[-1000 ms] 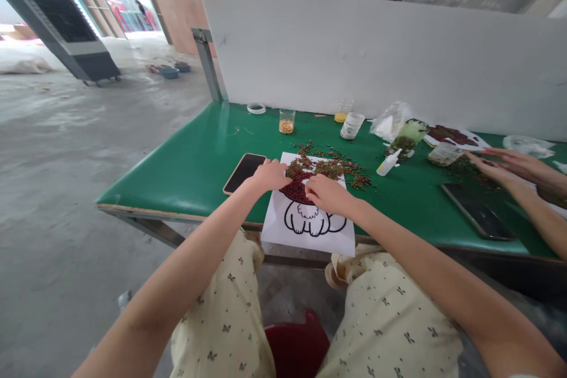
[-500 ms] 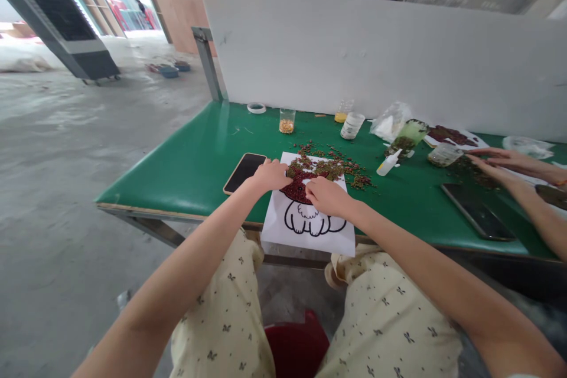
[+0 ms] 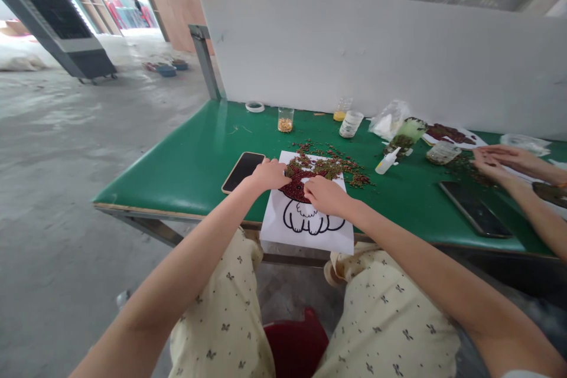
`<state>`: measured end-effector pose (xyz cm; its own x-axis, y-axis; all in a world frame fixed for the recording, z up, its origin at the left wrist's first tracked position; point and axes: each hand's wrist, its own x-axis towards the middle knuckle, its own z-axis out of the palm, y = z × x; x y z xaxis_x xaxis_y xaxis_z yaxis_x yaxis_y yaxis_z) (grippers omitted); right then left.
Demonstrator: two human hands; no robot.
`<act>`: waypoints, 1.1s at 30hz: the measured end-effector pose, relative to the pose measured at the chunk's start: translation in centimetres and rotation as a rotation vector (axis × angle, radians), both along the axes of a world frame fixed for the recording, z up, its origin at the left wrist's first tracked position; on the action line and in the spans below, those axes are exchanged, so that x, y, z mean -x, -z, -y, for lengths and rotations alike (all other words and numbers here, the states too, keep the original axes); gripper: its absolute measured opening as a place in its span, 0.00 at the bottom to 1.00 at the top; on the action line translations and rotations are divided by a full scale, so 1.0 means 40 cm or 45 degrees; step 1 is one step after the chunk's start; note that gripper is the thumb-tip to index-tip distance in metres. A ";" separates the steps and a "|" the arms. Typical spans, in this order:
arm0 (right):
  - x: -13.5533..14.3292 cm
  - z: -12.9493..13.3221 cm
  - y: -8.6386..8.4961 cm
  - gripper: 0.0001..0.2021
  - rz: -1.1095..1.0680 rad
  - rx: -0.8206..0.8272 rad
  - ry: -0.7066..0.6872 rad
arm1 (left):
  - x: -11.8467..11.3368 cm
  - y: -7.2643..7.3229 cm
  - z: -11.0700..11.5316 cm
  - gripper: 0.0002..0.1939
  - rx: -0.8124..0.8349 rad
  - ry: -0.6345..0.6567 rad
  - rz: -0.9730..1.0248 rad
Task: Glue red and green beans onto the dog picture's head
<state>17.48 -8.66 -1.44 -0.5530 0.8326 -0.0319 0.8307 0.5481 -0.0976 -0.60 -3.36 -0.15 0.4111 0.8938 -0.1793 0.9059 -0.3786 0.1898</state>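
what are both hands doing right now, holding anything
left hand: on the paper, fingers curled, grip can't be told
right hand: over the drawing, fingers bent, anything pinched is too small to tell

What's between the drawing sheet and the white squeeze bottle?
Loose reddish and green seeds, scattered on the green tabletop, seen in the head view.

Both my forearms reach forward and converge. My left hand [image 3: 271, 175] is palm down, fingers bent, fingertips pointing inward. My right hand [image 3: 325, 194] sits lower, fingers curled toward the left; whether they pinch anything cannot be determined. Both hands are bare, apart.
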 end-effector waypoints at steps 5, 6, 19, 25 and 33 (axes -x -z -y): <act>-0.024 -0.017 -0.012 0.07 -0.044 -0.053 -0.006 | -0.003 -0.011 0.006 0.23 0.001 -0.031 -0.034; -0.030 -0.021 -0.016 0.07 -0.057 -0.048 -0.016 | -0.003 -0.012 0.006 0.23 0.003 -0.034 -0.028; -0.059 -0.035 -0.005 0.06 -0.191 0.068 -0.238 | -0.011 -0.023 0.016 0.25 0.002 -0.058 -0.133; -0.054 -0.036 -0.016 0.06 -0.215 0.115 -0.273 | -0.011 -0.016 0.009 0.25 0.005 -0.034 -0.144; -0.059 -0.039 -0.012 0.09 -0.158 0.123 -0.271 | -0.010 -0.018 0.012 0.23 0.014 -0.026 -0.072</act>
<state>19.82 -7.09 -0.97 -0.7201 0.6933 -0.0266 0.6760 0.6925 -0.2520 -0.19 -3.82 0.58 0.3818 0.8998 -0.2112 0.9228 -0.3581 0.1423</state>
